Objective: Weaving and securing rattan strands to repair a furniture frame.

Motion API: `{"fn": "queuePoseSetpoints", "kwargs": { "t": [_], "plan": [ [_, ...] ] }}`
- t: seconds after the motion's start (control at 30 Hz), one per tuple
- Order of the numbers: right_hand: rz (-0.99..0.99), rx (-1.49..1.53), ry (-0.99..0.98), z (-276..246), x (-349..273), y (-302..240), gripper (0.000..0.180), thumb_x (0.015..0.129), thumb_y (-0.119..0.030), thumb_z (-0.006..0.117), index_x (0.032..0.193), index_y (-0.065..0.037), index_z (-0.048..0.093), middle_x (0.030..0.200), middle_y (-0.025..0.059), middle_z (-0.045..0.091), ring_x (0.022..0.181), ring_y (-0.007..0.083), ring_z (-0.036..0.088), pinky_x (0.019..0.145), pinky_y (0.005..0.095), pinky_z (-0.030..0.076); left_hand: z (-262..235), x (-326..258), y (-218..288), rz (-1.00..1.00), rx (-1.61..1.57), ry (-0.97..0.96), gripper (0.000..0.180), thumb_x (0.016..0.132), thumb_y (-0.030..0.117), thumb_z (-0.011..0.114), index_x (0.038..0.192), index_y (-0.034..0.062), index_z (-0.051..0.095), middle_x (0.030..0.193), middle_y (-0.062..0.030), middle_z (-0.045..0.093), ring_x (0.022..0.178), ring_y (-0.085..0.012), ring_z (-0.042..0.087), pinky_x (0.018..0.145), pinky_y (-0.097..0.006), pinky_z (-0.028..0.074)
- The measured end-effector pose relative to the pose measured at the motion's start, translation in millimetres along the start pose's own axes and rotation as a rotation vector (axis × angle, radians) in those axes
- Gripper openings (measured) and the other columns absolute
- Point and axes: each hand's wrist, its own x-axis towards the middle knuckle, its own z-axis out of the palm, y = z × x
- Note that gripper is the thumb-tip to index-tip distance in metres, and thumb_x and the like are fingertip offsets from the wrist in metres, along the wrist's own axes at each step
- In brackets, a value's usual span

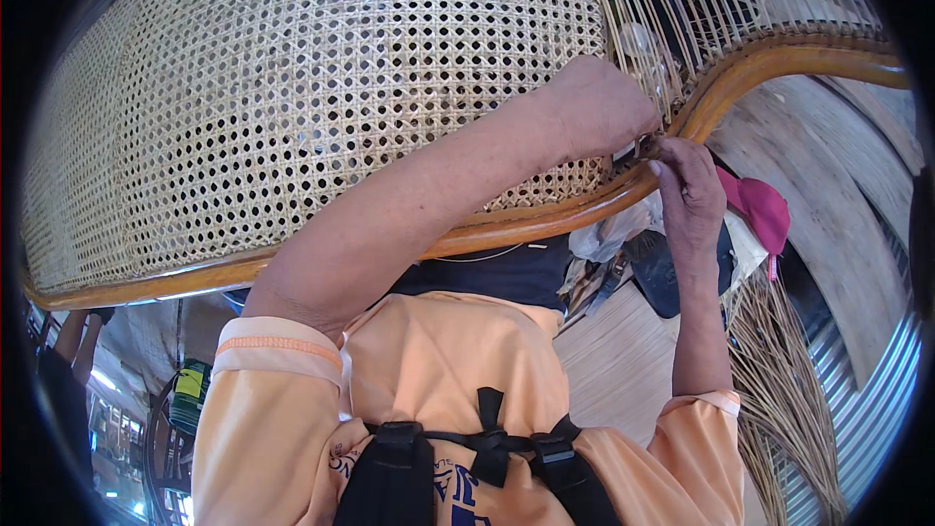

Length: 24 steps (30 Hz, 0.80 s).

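At the curved wooden rim [526,226] of a woven cane panel [390,88], two hands sit close together, beside bare strands [665,88] reaching the edge. The right hand [693,187] bends thumb and fingers in against the rim; whether they clamp anything, I cannot tell. The left hand [609,109] hides its own fingertips, so its grip cannot be told either

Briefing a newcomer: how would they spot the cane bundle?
Start at the curved wooden rim, upper right. Below it, between the right forearm and the corrugated metal sheet, lies the cane bundle: loose brown strands fanning downward, not strung to the rim.
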Motion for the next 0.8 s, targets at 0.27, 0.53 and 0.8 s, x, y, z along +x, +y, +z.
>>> {"fn": "queuePoseSetpoints", "kwargs": {
  "t": [0.27, 0.53, 0.8],
  "plan": [
    [-0.227, -0.284, -0.026, 3.0, -1.6, 7.1, 0.018, 0.074, -0.001, 0.064, 0.091, -0.007, 0.061, 0.084, 0.0088, 0.058, 0.078, 0.0254, 0.06, 0.067, 0.0308, 0.049, -1.1, 6.3, 1.8, 0.06, -0.006, 0.023, 0.013, 0.079, 0.02, 0.053, 0.083, 0.0144, 0.064, 0.069, -0.0102, 0.064, 0.069, -0.029, 0.065, 0.055, -0.041, 0.05],
    [-0.207, -0.364, -0.058, 1.7, -1.5, 5.4, 0.021, 0.076, -0.009, 0.064, 0.096, -0.012, 0.058, 0.085, 0.0065, 0.055, 0.071, 0.0235, 0.056, 0.061, 0.0315, 0.047, 3.7, 7.0, 2.0, 0.002, 0.065, -0.028, 0.015, 0.083, 0.024, 0.052, 0.088, 0.0173, 0.065, 0.068, -0.0114, 0.063, 0.065, -0.0298, 0.064, 0.055, -0.041, 0.049],
    [0.435, 0.387, 0.405, 7.1, -74.9, 17.1, 0.025, 0.086, -0.006, 0.058, 0.111, 0.001, 0.055, 0.085, -0.0008, 0.052, 0.069, 0.0058, 0.048, 0.06, 0.02, 0.042, 2.1, -0.2, 5.6, -0.027, -0.072, -0.031, 0.022, 0.085, 0.025, 0.056, 0.104, 0.019, 0.064, 0.072, -0.0085, 0.064, 0.066, -0.026, 0.063, 0.059, -0.037, 0.05]
  ]
}}
